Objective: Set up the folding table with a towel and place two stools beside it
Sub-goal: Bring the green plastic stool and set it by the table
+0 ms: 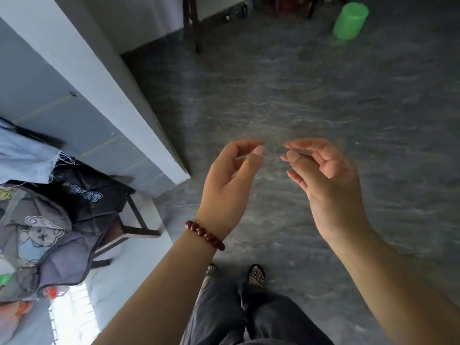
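- You seem to be at the very start: no folding table or towel shows, so fetching the table comes next.
- Your left hand (231,178) and right hand (326,175) hang mid-frame over the floor (298,95), each grip loosely curled, holding nothing I can make out.
- What seems a green plastic stool (350,21) stands upper right, well apart.
- The black cloth (84,190) at left bears pale-blue letters, too blurred to read.

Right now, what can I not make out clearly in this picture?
Green plastic thing, head view: far and blurred; stool or bin, cannot tell.
Dark wooden frame, lower left: hanging cloths cover its top; stool or folded table unclear.
Dark wooden legs, top: cut off by the upper edge.
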`<state>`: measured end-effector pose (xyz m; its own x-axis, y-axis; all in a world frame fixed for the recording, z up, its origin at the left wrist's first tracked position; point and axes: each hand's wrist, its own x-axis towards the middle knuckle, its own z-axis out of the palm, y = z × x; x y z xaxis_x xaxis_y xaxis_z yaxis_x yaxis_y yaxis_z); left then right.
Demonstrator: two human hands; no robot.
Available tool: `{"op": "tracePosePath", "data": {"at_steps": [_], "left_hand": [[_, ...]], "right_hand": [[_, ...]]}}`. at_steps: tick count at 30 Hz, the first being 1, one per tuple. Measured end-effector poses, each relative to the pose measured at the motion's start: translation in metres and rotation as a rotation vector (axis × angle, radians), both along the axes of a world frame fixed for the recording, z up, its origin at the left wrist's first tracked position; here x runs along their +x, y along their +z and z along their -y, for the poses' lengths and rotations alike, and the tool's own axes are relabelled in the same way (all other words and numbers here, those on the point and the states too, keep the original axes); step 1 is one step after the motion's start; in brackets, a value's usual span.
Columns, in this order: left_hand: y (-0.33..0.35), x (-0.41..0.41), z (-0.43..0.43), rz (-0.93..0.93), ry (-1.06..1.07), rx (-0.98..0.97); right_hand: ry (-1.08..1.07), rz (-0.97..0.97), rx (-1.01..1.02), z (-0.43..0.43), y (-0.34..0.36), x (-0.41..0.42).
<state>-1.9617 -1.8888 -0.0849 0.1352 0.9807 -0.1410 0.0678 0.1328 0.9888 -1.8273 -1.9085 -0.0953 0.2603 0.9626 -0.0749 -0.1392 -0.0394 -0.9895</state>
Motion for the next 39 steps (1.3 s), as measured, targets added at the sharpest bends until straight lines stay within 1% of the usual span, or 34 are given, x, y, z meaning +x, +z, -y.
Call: {"op": "tracePosePath", "data": {"at_steps": [8,12,21,29,34,39], "left_hand": [[-0.005,-0.024,-0.079,-0.012,-0.005,0.034],[-0.009,-0.041,-0.129,-0.093,-0.044,0.058],[-0.015,-0.051,-0.218,-0.131,-0.085,-0.008],[-0.020,-0.013,-0.282,-0.090,-0.134,-0.045],[-0.021,0.034,-0.347,-0.094,-0.114,-0.050],[-0.015,0.091,-0.420,-0.094,-0.106,-0.054]], "right_hand": [[-0.035,0.019,-0.046,-0.072,-0.012,-0.021],[-0.069,-0.008,-0.062,-0.119,-0.014,-0.030],[-0.115,-0.051,-0.063,-0.207,-0.013,-0.041],[-0.126,-0.036,-0.111,-0.267,-0.019,-0.016],[-0.123,-0.022,-0.109,-0.332,-0.020,0.032],[-0.092,0.031,-0.103,-0.411,-0.015,0.100]]}}
